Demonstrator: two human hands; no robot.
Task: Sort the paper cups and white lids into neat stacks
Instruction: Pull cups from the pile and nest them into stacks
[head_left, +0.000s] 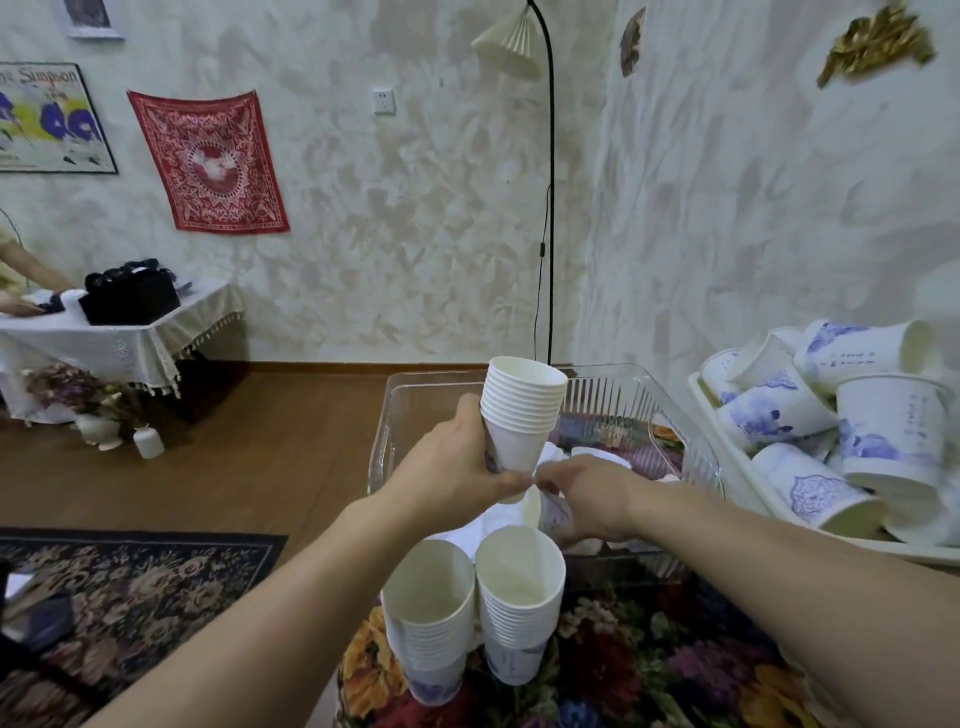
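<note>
White nested cups (522, 410) (rims aligned)

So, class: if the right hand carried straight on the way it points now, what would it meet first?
The right hand reaches left, over the clear bin, and grips a loose cup. Straight on, it would probably first meet the base of the cup stack in the left hand, though depth is unclear.
</note>
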